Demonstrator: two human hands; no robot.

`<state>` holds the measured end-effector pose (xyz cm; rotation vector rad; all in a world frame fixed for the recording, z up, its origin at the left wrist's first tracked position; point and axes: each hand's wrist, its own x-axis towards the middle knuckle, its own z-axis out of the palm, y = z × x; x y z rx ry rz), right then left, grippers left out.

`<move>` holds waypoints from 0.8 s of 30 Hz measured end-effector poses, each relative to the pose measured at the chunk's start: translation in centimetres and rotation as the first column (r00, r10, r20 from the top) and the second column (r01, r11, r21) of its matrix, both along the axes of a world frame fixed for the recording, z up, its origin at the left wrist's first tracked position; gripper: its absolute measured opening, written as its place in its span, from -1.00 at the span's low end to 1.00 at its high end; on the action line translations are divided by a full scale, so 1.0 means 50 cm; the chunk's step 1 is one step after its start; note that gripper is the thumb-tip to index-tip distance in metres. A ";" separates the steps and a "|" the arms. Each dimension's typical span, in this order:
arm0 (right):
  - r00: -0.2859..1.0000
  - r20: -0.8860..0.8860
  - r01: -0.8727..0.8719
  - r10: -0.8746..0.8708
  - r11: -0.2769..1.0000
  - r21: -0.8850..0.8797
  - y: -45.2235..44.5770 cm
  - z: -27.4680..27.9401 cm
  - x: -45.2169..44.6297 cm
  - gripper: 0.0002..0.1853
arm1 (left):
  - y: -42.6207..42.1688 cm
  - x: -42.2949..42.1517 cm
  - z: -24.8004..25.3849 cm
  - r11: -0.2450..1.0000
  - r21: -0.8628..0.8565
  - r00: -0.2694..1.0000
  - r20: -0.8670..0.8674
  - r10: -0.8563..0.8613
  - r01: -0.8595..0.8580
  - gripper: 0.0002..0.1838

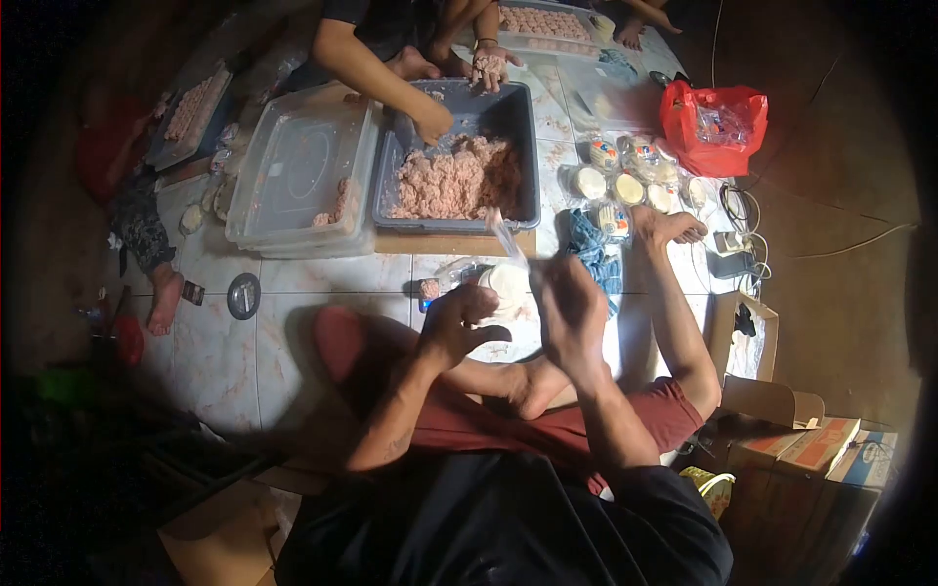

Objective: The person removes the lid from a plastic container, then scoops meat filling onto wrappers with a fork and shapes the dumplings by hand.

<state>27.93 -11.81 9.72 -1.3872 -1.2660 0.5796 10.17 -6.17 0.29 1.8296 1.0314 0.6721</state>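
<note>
My right hand is closed around a thin, pale, translucent strip-like utensil, blurred, with a bit of pink at its tip. This tip is close to the near rim of a grey tub that contains a mound of pink minced meat. To its left, my left hand is raised with thumb and curled fingers apart, and nothing shows between them. Just beyond and between my hands sits a stack of round white wrappers. A clear bottle lies beside the stack.
A co-worker's hand reaches into the tub; another hand holds meat. A clear bin stands left of the tub. Packed wrappers, a blue cloth and a red bag lie to the right. Filled trays stand farther back.
</note>
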 end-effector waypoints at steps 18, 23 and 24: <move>0.912 0.382 -0.032 0.153 0.952 -0.306 -0.063 -0.018 -0.015 -0.89 | 0.063 0.025 -0.012 0.991 -0.068 0.987 0.116 -0.111 0.119 -0.65; 0.971 0.239 0.054 0.003 0.972 -0.229 -0.086 0.006 0.033 -0.97 | 0.058 -0.019 0.053 0.979 -0.045 0.932 0.318 -0.173 0.198 -0.50; 0.977 0.213 0.065 -0.012 0.968 -0.244 -0.091 0.009 0.037 -0.96 | 0.057 -0.027 0.056 0.963 -0.112 0.885 0.432 -0.175 0.246 -0.48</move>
